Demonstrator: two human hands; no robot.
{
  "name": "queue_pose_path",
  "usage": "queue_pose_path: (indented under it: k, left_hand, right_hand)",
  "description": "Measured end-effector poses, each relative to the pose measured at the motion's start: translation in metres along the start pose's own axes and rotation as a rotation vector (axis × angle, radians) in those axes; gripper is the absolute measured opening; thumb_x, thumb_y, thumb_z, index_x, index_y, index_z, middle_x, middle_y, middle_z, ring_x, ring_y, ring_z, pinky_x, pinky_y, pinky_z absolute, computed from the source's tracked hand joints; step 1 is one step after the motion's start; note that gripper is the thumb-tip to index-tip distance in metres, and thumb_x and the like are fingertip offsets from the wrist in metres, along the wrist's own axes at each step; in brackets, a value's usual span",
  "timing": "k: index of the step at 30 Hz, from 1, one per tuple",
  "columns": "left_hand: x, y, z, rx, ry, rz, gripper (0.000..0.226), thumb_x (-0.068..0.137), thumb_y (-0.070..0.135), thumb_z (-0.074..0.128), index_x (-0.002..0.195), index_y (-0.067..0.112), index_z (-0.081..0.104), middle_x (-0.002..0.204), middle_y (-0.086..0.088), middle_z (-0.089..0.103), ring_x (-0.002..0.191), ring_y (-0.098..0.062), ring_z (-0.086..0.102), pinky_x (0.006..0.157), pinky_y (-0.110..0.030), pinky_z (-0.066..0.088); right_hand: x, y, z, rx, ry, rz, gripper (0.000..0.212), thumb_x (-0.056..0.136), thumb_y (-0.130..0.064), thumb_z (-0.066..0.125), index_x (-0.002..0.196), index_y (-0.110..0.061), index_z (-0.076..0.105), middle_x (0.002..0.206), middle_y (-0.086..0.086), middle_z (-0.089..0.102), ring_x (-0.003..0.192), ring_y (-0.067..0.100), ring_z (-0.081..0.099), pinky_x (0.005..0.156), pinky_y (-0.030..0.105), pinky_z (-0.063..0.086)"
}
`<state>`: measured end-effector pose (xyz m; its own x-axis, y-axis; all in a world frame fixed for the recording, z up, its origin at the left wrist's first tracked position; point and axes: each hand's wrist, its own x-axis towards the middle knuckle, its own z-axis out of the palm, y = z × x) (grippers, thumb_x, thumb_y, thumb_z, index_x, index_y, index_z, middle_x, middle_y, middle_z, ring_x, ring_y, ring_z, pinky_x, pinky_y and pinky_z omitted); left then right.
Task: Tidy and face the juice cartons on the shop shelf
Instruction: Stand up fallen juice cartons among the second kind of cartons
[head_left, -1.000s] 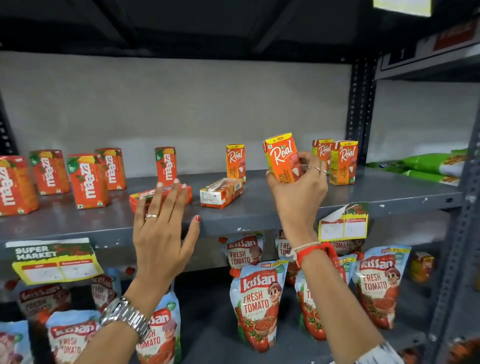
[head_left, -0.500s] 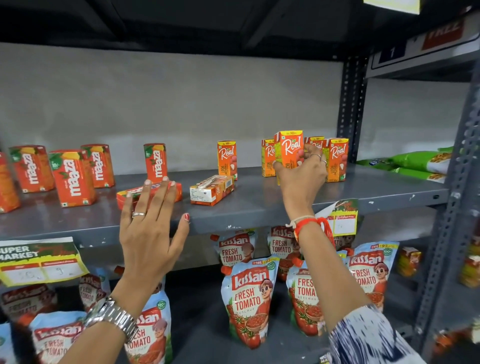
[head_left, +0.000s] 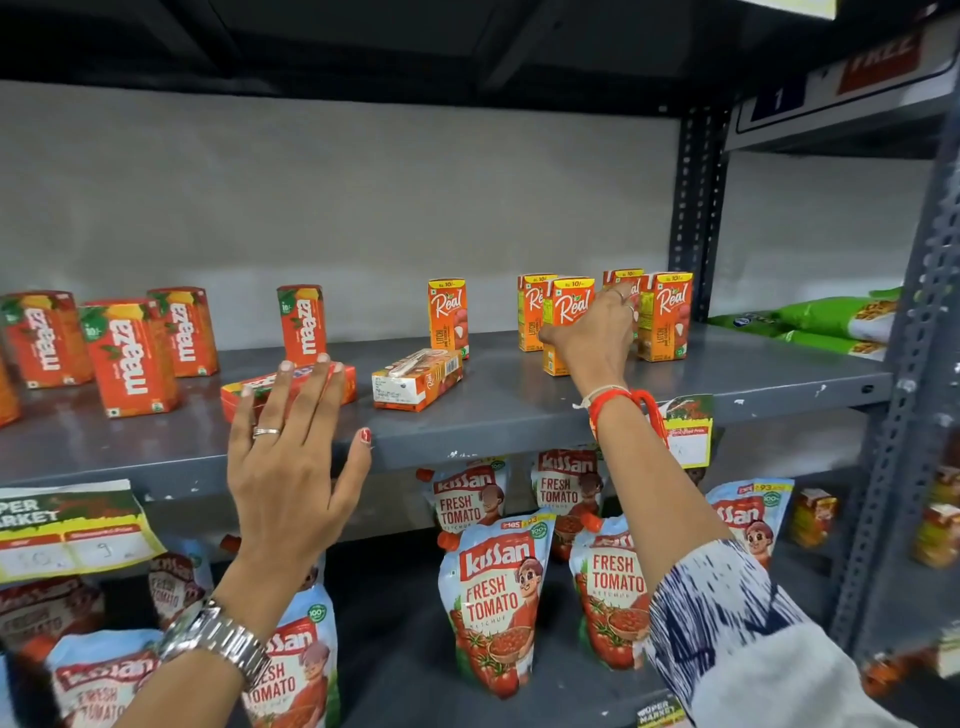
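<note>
Orange juice carton (head_left: 566, 322) upright on grey shelf (head_left: 519, 415), among others, grasped by right hand (head_left: 592, 343). Left hand (head_left: 291, 452) spread, holding nothing, over fallen carton (head_left: 291, 387). Risk: withdrawing knuckles topple neighbouring cartons.

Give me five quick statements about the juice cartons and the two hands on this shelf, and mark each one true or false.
1. The right hand is on an upright Real carton standing on the shelf. True.
2. The fallen Real carton is standing upright. False: it lies on its side.
3. The left hand is spread open with its fingertips by the fallen Maaza carton. True.
4. The Maaza cartons stand to the right of the Real ones. False: they stand on the left.
5. The ketchup pouches share the shelf with the juice. False: they hang below it.
</note>
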<state>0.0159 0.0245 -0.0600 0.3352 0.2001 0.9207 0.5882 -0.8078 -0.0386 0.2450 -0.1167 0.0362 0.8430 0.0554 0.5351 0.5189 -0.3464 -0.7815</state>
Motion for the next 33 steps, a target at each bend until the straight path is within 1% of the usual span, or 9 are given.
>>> queue_pose_path:
  k: [5,8,10,13,16,21,25,29,33]
  left_hand:
    - [0.000,0.001,0.001,-0.003,0.007,-0.005,0.057,0.093,0.044,0.031,0.139,0.012,0.041,0.142,-0.008,0.047,0.136,-0.025,0.037,0.117,-0.037,0.007]
    - [-0.001,0.001,0.001,0.010,0.008,-0.002,0.057,0.093,0.045,0.030,0.140,0.013,0.040,0.142,-0.007,0.046,0.136,-0.024,0.036,0.117,-0.037,0.009]
    - [-0.001,0.001,0.001,0.001,0.012,0.005,0.057,0.093,0.045,0.030,0.140,0.013,0.040,0.142,-0.007,0.046,0.136,-0.024,0.036,0.117,-0.037,0.009]
    - [0.000,0.001,0.002,-0.002,0.016,0.004,0.057,0.093,0.045,0.030,0.140,0.014,0.040,0.143,-0.007,0.045,0.137,-0.023,0.035,0.118,-0.037,0.008]
    - [0.001,0.000,0.002,-0.002,0.010,-0.001,0.057,0.094,0.046,0.027,0.140,0.014,0.039,0.143,-0.006,0.046,0.137,-0.021,0.035,0.118,-0.036,0.007]
    - [-0.001,-0.001,0.002,-0.005,0.006,0.010,0.057,0.094,0.046,0.028,0.140,0.014,0.038,0.143,-0.006,0.046,0.137,-0.021,0.035,0.117,-0.039,0.011]
    - [-0.001,-0.002,0.002,-0.007,0.013,0.015,0.056,0.094,0.045,0.029,0.139,0.014,0.041,0.142,-0.006,0.047,0.137,-0.021,0.035,0.117,-0.039,0.012]
    - [-0.001,-0.003,0.002,-0.002,0.010,0.015,0.057,0.094,0.046,0.027,0.139,0.014,0.041,0.142,-0.006,0.048,0.136,-0.021,0.036,0.116,-0.039,0.013]
    - [-0.001,-0.002,0.002,-0.011,0.005,0.004,0.057,0.094,0.046,0.028,0.139,0.015,0.042,0.142,-0.004,0.048,0.137,-0.021,0.035,0.117,-0.038,0.011]
  right_hand:
    - [0.002,0.004,0.003,-0.021,-0.046,-0.003,0.106,0.062,-0.022,0.087,0.140,0.000,0.020,0.136,0.019,0.046,0.128,0.034,0.045,0.102,0.038,0.040]
    - [-0.004,0.005,0.001,-0.081,-0.104,-0.016,0.117,0.063,-0.029,0.085,0.145,0.004,0.009,0.149,0.020,0.029,0.140,0.035,0.025,0.113,0.040,0.025]
    - [-0.012,0.004,-0.002,-0.086,-0.010,-0.105,0.106,0.066,-0.031,0.083,0.144,-0.001,0.018,0.149,0.020,0.026,0.141,0.035,0.019,0.114,0.039,0.020]
    - [-0.028,-0.009,-0.003,0.025,0.119,-0.377,0.067,0.071,-0.017,0.078,0.128,-0.014,0.044,0.135,0.012,0.040,0.127,0.026,0.037,0.099,0.019,0.028]
    - [-0.034,-0.031,-0.002,-0.028,-0.204,-0.617,0.049,0.076,-0.004,0.070,0.119,-0.021,0.057,0.129,0.006,0.050,0.118,0.017,0.048,0.096,0.016,0.035]
    - [-0.036,-0.051,0.008,-0.285,-0.875,-0.726,0.075,0.078,0.006,0.063,0.141,-0.025,0.038,0.149,0.002,0.037,0.137,0.020,0.032,0.106,0.028,0.030]
    - [-0.031,-0.062,0.019,-0.272,-1.164,-0.707,0.083,0.076,0.010,0.063,0.145,-0.027,0.033,0.154,0.002,0.028,0.142,0.020,0.024,0.112,0.034,0.024]
    - [-0.021,-0.070,0.033,-0.323,-1.321,-0.719,0.076,0.074,0.006,0.067,0.138,-0.029,0.043,0.144,0.003,0.043,0.131,0.023,0.040,0.109,0.046,0.036]
    - [-0.020,-0.085,0.041,-0.366,-1.355,-0.715,0.066,0.074,0.003,0.072,0.130,-0.020,0.048,0.128,-0.001,0.051,0.124,0.019,0.045,0.098,0.032,0.042]
